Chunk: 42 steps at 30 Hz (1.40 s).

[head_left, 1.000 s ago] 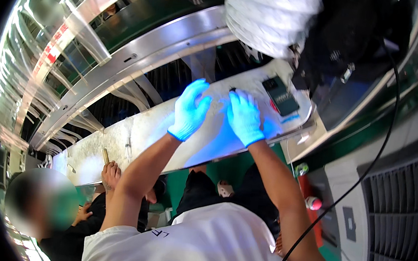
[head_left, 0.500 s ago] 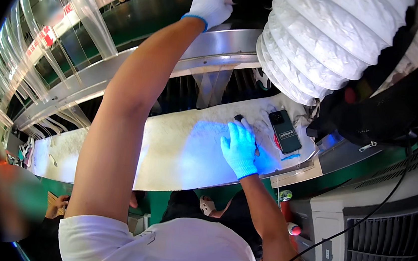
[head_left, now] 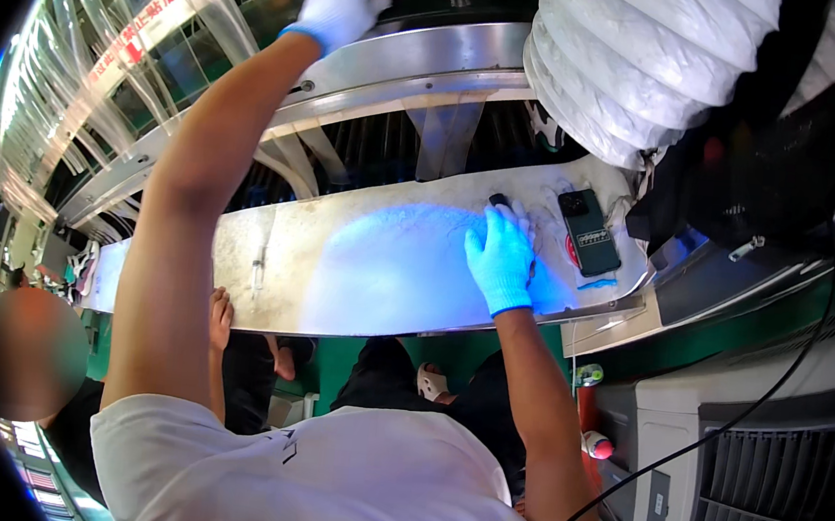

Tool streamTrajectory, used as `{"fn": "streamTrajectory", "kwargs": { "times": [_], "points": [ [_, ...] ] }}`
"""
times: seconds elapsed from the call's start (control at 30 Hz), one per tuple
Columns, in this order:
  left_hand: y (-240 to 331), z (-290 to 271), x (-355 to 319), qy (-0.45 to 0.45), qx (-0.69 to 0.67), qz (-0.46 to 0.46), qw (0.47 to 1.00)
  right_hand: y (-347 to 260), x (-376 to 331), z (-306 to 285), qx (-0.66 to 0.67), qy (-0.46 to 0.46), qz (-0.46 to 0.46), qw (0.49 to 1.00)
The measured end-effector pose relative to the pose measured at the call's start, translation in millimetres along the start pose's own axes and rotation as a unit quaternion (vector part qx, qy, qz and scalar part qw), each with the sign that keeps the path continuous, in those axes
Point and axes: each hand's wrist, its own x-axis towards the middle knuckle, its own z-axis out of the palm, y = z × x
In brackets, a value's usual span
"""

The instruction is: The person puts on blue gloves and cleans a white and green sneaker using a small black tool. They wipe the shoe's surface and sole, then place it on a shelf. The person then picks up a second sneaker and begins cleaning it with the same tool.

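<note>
We are at the bench [head_left: 336,273], and the work in hand looks like a reach-and-brace. Our left hand [head_left: 341,7] is stretched up to the steel rail [head_left: 427,56] overhead. Its gloved fingers are curled at the rail's far edge, and we cannot tell whether they close on anything. Our right hand [head_left: 501,259] lies flat on the bench, fingers loosely spread, palm down, gripping nothing. A small black piece [head_left: 497,200] sits just at its fingertips. As we judge it, any next move calls for a steady right palm and a clear sight of the raised hand, which the rail partly hides.

The bench is pale, scuffed and washed in blue light around the right hand. A dark handset [head_left: 589,233] lies just right of it, under the white duct [head_left: 638,61].
</note>
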Motion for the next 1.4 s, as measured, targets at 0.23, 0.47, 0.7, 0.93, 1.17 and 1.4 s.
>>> {"fn": "streamTrajectory", "kwargs": {
  "times": [0.23, 0.47, 0.7, 0.93, 1.17, 1.4],
  "points": [
    [-101, -49, -150, 0.175, 0.034, -0.113, 0.977, -12, -3, -4, -0.011, -0.01, -0.022, 1.0],
    [75, 35, -245, -0.11, -0.229, 0.286, 0.924, 3, 24, 14, -0.075, -0.032, -0.054, 0.995],
    [122, 209, -195, -0.154, -0.265, -0.107, 0.946, 12, 20, 27, -0.035, -0.046, -0.043, 0.997],
    [81, 369, -80, -0.173, -0.216, -0.259, 0.925, 8, 28, 27, -0.036, -0.044, -0.033, 0.998],
    [72, 465, -46, -0.225, -0.241, -0.331, 0.884, 0, 39, 10, -0.017, -0.056, -0.014, 0.998],
    [80, 492, -44, -0.198, -0.297, -0.371, 0.857, 2, 40, 12, -0.011, -0.055, 0.016, 0.998]
  ]
}}
